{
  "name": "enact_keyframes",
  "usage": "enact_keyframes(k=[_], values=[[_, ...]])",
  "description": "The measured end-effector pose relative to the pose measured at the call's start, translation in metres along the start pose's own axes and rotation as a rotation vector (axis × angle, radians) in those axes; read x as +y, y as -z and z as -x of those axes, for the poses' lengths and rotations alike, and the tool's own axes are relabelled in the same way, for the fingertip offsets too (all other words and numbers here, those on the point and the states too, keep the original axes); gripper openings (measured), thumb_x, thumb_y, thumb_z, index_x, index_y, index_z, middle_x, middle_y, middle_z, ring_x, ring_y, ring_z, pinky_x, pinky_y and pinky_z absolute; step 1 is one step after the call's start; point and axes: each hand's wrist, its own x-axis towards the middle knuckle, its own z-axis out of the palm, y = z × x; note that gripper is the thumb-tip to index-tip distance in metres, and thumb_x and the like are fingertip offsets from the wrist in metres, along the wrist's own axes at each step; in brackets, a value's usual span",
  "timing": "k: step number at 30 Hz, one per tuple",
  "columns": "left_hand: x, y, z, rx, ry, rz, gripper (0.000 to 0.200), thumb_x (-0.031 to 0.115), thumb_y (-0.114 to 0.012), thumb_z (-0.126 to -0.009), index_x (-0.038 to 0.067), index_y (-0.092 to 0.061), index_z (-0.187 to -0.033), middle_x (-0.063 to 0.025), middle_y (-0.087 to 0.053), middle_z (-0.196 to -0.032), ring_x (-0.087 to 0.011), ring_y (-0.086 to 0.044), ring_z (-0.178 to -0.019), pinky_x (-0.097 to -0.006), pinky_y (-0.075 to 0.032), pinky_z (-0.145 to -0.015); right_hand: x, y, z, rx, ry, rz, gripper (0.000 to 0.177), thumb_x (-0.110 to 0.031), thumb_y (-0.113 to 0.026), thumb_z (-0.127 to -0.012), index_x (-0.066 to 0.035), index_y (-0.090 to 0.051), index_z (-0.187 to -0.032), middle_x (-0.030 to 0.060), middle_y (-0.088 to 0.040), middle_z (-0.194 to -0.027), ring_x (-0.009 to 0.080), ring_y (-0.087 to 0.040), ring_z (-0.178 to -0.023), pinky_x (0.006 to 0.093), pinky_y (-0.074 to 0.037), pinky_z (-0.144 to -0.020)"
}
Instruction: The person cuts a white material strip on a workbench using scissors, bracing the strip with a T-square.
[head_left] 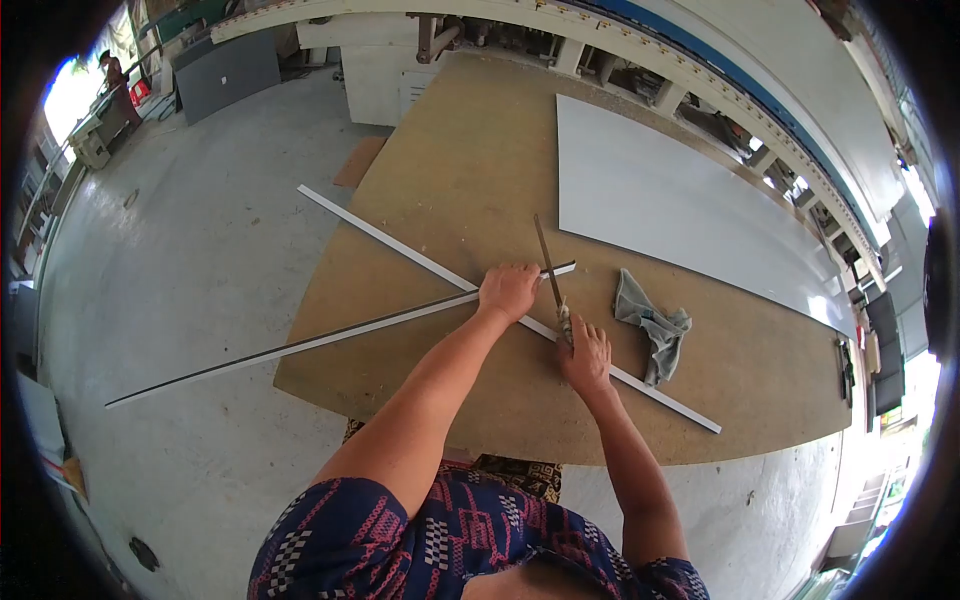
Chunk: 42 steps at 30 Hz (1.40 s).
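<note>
Right grip [587, 352] closed on file [547, 260], left grip [508, 290] clamped on crossed strips [400, 245] just beside

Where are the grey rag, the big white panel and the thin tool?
grey rag [652, 325], head view, its crumpled middle.
white panel [680, 210], head view, its bare flat face.
thin tool [547, 260], head view, mid-length on its blade.

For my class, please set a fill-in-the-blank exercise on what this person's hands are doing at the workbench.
The left hand presses down where the two long strips ____. The right hand holds a thin tool pointing ____ from the person. A crumpled grey ____ lies on the table right of both hands.
Missing words: cross; away; rag.
</note>
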Motion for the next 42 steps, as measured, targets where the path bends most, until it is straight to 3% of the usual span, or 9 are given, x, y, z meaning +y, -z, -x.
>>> enact_keyframes(k=[5,8,14,20,26,29,36,42], values=[[-0.001,-0.003,0.000,0.029,-0.008,0.032,0.020,0.029,-0.049,-0.088,0.009,-0.054,-0.086,-0.0128,-0.063,-0.081,-0.0333,-0.061,-0.080,-0.0461,-0.047,-0.069,-0.005,0.011,-0.006,-0.024,0.025,0.124,0.045,-0.013,-0.055,-0.079,-0.001,-0.043,-0.121,0.0186,-0.055,-0.105,0.0368,-0.054,-0.095,0.0482,-0.042,-0.080],[0.000,-0.002,0.000,-0.008,-0.004,0.021,0.020,0.028,-0.048,-0.089,0.009,-0.054,-0.087,-0.0124,-0.063,-0.082,-0.0330,-0.061,-0.080,-0.0462,-0.048,-0.069,-0.009,0.013,-0.008,-0.103,-0.104,-0.035,0.048,-0.011,-0.054,-0.079,0.000,-0.040,-0.123,0.0219,-0.056,-0.102,0.0393,-0.058,-0.088,0.0482,-0.045,-0.075],[0.001,0.002,0.001,-0.022,-0.013,-0.010,0.021,0.028,-0.048,-0.090,0.009,-0.054,-0.087,-0.0117,-0.063,-0.081,-0.0319,-0.061,-0.079,-0.0458,-0.048,-0.068,-0.008,0.016,-0.009,-0.215,-0.121,-0.039,0.057,-0.011,-0.052,-0.080,0.001,-0.031,-0.132,0.0267,-0.060,-0.093,0.0393,-0.061,-0.083,0.0480,-0.047,-0.070],[0.003,0.004,-0.002,-0.106,0.006,0.002,0.022,0.030,-0.047,-0.090,0.008,-0.053,-0.089,-0.0112,-0.063,-0.081,-0.0310,-0.061,-0.082,-0.0445,-0.049,-0.070,0.002,0.039,0.063,-0.142,-0.054,-0.005,0.056,-0.013,-0.049,-0.081,0.002,-0.031,-0.132,0.0254,-0.061,-0.087,0.0405,-0.061,-0.080,0.0479,-0.048,-0.070],[0.000,-0.001,-0.001,-0.034,-0.053,-0.014,0.022,0.029,-0.046,-0.091,0.009,-0.054,-0.089,-0.0115,-0.063,-0.081,-0.0313,-0.062,-0.080,-0.0444,-0.049,-0.069,-0.009,0.009,-0.017,-0.150,-0.069,0.028,0.054,-0.010,-0.047,-0.080,0.000,-0.032,-0.131,0.0239,-0.062,-0.085,0.0393,-0.061,-0.078,0.0473,-0.048,-0.069],[0.001,0.006,-0.002,-0.102,-0.023,0.028,0.022,0.029,-0.045,-0.091,0.009,-0.054,-0.089,-0.0117,-0.063,-0.082,-0.0314,-0.061,-0.080,-0.0450,-0.048,-0.070,-0.008,-0.002,-0.038,-0.146,-0.067,0.022,0.056,-0.010,-0.047,-0.081,0.000,-0.030,-0.134,0.0230,-0.062,-0.083,0.0389,-0.062,-0.078,0.0470,-0.048,-0.067],[0.003,0.005,-0.001,-0.096,-0.016,0.006,0.020,0.028,-0.047,-0.090,0.009,-0.054,-0.089,-0.0113,-0.063,-0.082,-0.0315,-0.061,-0.080,-0.0447,-0.048,-0.069,0.004,0.026,0.062,-0.129,-0.041,-0.017,0.058,-0.011,-0.047,-0.082,-0.001,-0.027,-0.136,0.0254,-0.061,-0.090,0.0391,-0.062,-0.078,0.0476,-0.048,-0.066],[0.002,0.004,0.000,-0.068,-0.043,0.007,0.019,0.028,-0.048,-0.089,0.010,-0.054,-0.088,-0.0112,-0.063,-0.083,-0.0306,-0.060,-0.083,-0.0448,-0.048,-0.069,-0.012,0.009,-0.017,-0.182,-0.127,0.000,0.056,-0.008,-0.047,-0.081,-0.002,-0.031,-0.134,0.0257,-0.060,-0.093,0.0400,-0.061,-0.080,0.0466,-0.048,-0.068]])
